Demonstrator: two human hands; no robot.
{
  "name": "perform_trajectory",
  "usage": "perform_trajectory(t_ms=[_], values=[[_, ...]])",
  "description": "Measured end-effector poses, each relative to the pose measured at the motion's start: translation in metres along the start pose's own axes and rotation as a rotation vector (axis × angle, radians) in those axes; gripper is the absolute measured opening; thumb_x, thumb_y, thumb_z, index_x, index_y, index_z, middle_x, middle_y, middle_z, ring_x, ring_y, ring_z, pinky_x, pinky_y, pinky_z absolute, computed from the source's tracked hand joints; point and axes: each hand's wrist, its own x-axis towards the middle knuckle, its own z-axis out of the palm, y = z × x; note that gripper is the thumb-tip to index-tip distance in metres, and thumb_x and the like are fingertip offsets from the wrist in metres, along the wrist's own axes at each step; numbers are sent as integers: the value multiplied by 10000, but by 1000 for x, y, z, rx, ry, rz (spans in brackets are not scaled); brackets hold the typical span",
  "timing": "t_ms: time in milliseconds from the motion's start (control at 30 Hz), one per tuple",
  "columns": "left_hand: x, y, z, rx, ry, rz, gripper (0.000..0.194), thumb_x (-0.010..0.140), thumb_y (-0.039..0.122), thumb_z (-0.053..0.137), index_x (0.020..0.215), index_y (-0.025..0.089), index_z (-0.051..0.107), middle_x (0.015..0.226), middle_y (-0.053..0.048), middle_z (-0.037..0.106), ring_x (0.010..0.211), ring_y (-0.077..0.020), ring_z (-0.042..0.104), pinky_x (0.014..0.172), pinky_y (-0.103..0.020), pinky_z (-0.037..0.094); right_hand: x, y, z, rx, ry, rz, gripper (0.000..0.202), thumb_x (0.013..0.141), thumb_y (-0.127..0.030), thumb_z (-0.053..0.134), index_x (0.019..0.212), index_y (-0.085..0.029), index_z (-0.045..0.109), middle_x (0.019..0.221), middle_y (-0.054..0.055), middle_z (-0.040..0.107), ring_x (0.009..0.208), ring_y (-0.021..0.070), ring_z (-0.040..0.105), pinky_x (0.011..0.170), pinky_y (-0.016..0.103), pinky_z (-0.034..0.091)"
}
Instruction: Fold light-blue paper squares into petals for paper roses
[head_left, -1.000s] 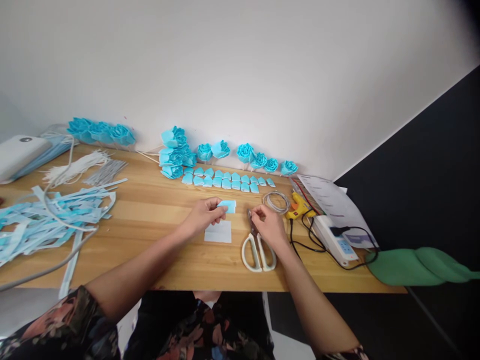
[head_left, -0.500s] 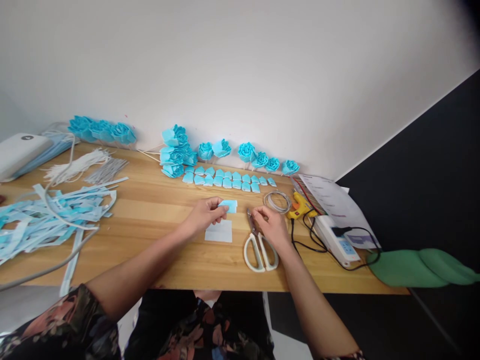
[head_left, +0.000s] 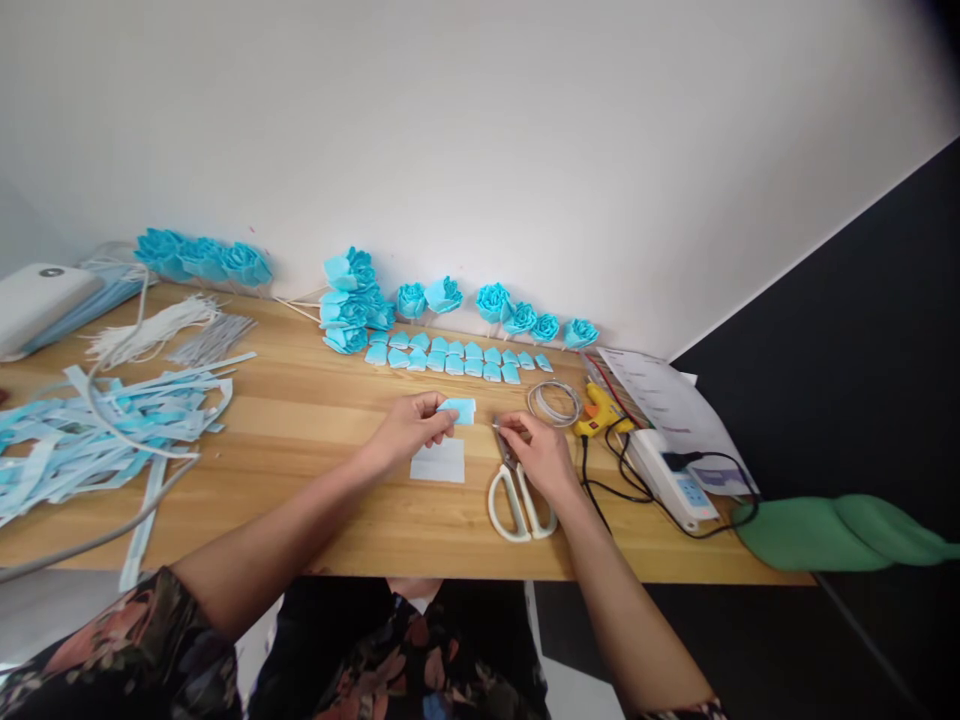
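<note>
Between thumb and fingers, my left hand point(head_left: 414, 430) pinches a small blue folded piece point(head_left: 463, 410) by its left end. A white square point(head_left: 438, 461) lies on the table just below that hand. White-handled scissors point(head_left: 517, 500) rest with their blades pointing away from me. My right hand point(head_left: 534, 445) is over the upper part of the blades, its fingertips pinched together near the tip; whether they hold something small is too fine to make out. Rows of small blue folded pieces point(head_left: 454, 365) lie beyond both hands.
Blue fabric flowers point(head_left: 349, 300) line the wall. Blue strips point(head_left: 105, 430) and white cords point(head_left: 161, 325) lie left. At right are a wire coil point(head_left: 555, 403), a yellow glue gun point(head_left: 598, 410), a power strip point(head_left: 671, 480) with black cables, a printed sheet point(head_left: 667, 400) and a green object point(head_left: 817, 533).
My right hand has shifted slightly left toward the scissor tips. My left hand and the blue piece have hardly moved.
</note>
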Motion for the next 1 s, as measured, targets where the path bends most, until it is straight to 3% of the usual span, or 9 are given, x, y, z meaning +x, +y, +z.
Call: perform_trajectory(t_ms=[233, 367, 467, 533, 600, 667, 800, 1000], values=[[1, -1, -1, -8, 5, 2, 275, 726, 408, 597, 644, 158, 517, 587, 15, 551, 499, -79, 452, 492, -211, 353, 1, 0, 3, -52, -9, -65, 142, 830, -303, 557, 890, -221, 656, 891, 28, 713, 811, 181, 653, 746, 300, 485], [-4, 0, 3, 40, -71, 24, 270, 754, 405, 584, 659, 161, 520, 599, 11, 567, 518, -89, 470, 519, -215, 372, -6, 1, -5, -107, 17, -59, 172, 866, -310, 512, 925, -226, 651, 902, 26, 715, 813, 186, 657, 742, 300, 485], [-17, 1, 16, 178, -210, 152, 217, 811, 367, 548, 751, 161, 578, 678, -4, 607, 615, -117, 530, 586, -223, 396, -27, 3, -20, -224, 19, -89, 219, 904, -264, 448, 993, -222, 643, 966, 47, 704, 884, 202, 647, 792, 322, 477], [-28, 0, 30, 310, -367, 286, 166, 844, 302, 517, 837, 170, 618, 787, -24, 649, 710, -142, 572, 652, -235, 412, -47, 3, -28, -320, 1, -84, 225, 911, -262, 442, 1002, -225, 644, 978, 57, 695, 926, 225, 631, 809, 348, 474], [-38, -3, 44, 422, -543, 428, 132, 847, 251, 519, 872, 183, 630, 866, -39, 665, 788, -162, 590, 732, -257, 415, -65, 4, -33, -352, -36, -84, 218, 913, -274, 457, 1022, -245, 643, 1008, 56, 680, 955, 225, 619, 812, 348, 479], [-45, -8, 54, 532, -616, 537, 106, 846, 224, 527, 853, 188, 626, 883, -52, 660, 846, -181, 586, 812, -288, 397, -77, 5, -32, -362, -20, -83, 246, 910, -255, 465, 1097, -261, 624, 1057, 60, 662, 1002, 225, 604, 840, 351, 477], [-51, -14, 62, 668, -600, 583, 95, 856, 215, 521, 861, 193, 613, 900, -56, 639, 895, -190, 569, 895, -328, 354, -83, 11, -25, -354, 47, -84, 310, 925, -195, 412, 1145, -257, 621, 1046, 67, 654, 979, 214, 605, 828, 340, 483], [-50, -11, 59, 631, -625, 532, 65, 838, 200, 544, 852, 185, 606, 955, -55, 616, 909, -183, 564, 823, -274, 398, -78, 17, -26, -340, 12, -141, 335, 927, -166, 397, 1127, -256, 650, 990, 64, 658, 907, 197, 612, 785, 312, 477]])
